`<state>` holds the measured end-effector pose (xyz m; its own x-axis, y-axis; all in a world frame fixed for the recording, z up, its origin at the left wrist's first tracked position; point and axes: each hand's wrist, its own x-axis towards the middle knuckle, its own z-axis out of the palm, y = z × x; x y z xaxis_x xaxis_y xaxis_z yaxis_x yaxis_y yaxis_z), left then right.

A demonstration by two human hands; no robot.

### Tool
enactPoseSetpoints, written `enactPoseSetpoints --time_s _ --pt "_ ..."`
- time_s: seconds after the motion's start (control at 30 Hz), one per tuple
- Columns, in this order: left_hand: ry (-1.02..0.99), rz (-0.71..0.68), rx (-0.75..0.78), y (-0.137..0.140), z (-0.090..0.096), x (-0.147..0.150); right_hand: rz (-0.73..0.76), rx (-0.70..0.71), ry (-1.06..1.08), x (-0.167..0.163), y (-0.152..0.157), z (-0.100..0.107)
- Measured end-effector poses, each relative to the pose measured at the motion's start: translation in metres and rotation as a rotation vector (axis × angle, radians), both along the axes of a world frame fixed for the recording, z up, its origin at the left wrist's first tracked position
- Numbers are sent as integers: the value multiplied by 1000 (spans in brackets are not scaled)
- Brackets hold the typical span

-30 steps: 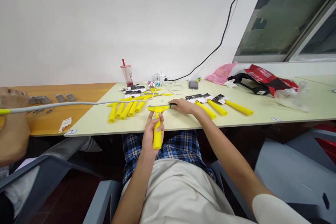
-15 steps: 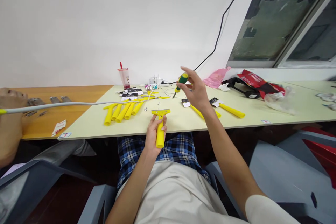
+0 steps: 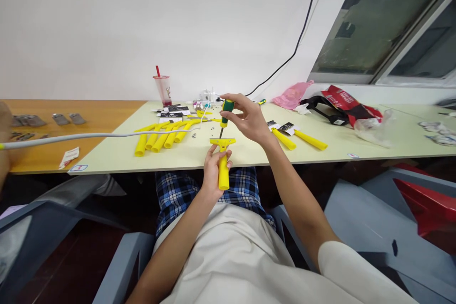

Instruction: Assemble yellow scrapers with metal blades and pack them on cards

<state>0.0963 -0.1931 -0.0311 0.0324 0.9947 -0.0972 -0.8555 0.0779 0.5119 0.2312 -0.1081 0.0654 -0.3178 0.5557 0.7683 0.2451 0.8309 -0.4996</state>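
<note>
My left hand (image 3: 213, 171) is wrapped round the yellow handle of a scraper (image 3: 223, 173), holding it upright at the table's front edge with its wide head on top. Above it, my right hand (image 3: 251, 121) grips a green and yellow screwdriver (image 3: 227, 110) between thumb and fingers. The screwdriver's shaft points down, its tip at or just above the scraper's head; I cannot tell if they touch. Small metal pieces (image 3: 194, 136) lie on the table behind the scraper. To the left rest several yellow scraper handles (image 3: 164, 140).
Two yellow scrapers (image 3: 309, 140) with black-and-white cards lie at right. A cup with a red straw (image 3: 164, 90) stands at the back. A grey cable (image 3: 107, 136) crosses the left side. Metal parts (image 3: 67, 118) sit on the wooden table, beside another person's arm (image 3: 4, 137).
My right hand has brought the screwdriver left and down to the scraper's head. My left hand still holds the scraper. The camera view has shifted slightly.
</note>
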Motion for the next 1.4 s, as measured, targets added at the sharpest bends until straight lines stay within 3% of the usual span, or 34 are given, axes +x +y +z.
enactPoseSetpoints --time_s 0.6,1.1,1.4 --pt "-34 -11 20 -3 -2 -8 13 -20 -14 -13 6 -13" --pt "1 -4 27 -1 -4 -8 50 89 -64 -13 -3 -6" --pt "-38 -32 36 -2 -6 -12 95 77 -106 -12 -8 -3"
